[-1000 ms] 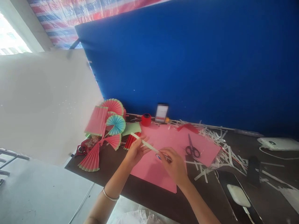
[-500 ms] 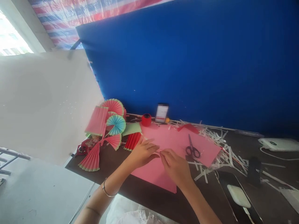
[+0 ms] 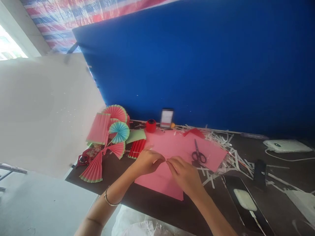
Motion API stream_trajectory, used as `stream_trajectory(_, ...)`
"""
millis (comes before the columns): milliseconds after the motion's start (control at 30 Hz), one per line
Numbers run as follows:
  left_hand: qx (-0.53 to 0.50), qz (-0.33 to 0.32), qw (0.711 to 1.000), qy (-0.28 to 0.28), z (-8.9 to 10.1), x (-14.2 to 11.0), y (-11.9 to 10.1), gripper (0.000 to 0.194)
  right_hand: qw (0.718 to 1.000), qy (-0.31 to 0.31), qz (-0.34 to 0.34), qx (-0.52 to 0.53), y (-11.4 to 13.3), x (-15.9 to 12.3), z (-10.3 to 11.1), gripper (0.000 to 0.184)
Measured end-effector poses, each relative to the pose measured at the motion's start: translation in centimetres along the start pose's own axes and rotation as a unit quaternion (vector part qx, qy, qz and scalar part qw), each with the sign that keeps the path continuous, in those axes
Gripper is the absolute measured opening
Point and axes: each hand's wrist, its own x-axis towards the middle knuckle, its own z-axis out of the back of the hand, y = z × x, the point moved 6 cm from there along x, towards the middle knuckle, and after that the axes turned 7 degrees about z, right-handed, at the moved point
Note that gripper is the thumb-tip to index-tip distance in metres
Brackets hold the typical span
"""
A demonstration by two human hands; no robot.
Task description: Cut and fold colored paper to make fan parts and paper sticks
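Over a large pink paper sheet [image 3: 162, 183] on the dark table, my left hand [image 3: 149, 162] and my right hand [image 3: 182, 170] meet fingertip to fingertip. Both are closed in a pinch. Whatever lies between the fingers is too small to make out. A red pleated paper [image 3: 137, 148] with a green edge lies just beyond my left hand. Black-handled scissors [image 3: 199, 155] rest on the pink paper to the right of my right hand.
Folded paper fans [image 3: 115, 113], a blue one [image 3: 119, 131] among them, pile up at the left. White paper strips [image 3: 236, 160] litter the back right. A phone [image 3: 242, 196] with a white charger lies at the right. Behind stands a blue board [image 3: 197, 65].
My left hand's fingers, spread more before, have drawn into a pinch against my right fingertips. The whole view has shifted slightly, so things sit a little further left.
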Motion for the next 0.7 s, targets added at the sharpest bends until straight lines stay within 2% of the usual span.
stream_trajectory(133, -0.021, 0.019, 0.999, 0.027, 0.1, 0.1, -0.3, 0.016, 1.000, -0.003, -0.011, 0.019, 0.0, 0.2, 0.0, 0.018)
stream_trajectory(200, -0.025, 0.012, 0.999, 0.021, 0.3, 0.1, -0.5, 0.020, 1.000, -0.011, -0.005, 0.017, 0.0, 0.3, 0.2, 0.016)
stream_trajectory(300, -0.023, -0.018, 0.999, -0.022, 0.8, -0.2, -0.9, 0.024, 0.999, -0.039, 0.027, -0.016, 0.3, 0.0, 0.8, 0.014)
stream_trajectory(367, -0.008, -0.061, 0.997, -0.056, 1.3, -0.6, -1.4, 0.025, 0.994, -0.066, 0.066, -0.050, 0.8, -0.4, 1.6, 0.016)
stream_trajectory(533, 0.022, -0.170, 0.976, -0.132, 2.5, -2.5, -2.8, 0.029, 0.970, -0.136, 0.165, -0.112, 2.2, -1.7, 3.6, 0.034)
stream_trajectory(700, 0.092, -0.229, 0.949, -0.195, 3.2, -3.3, -4.5, 0.028, 0.965, -0.134, 0.194, -0.117, 2.8, -1.9, 3.9, 0.033)
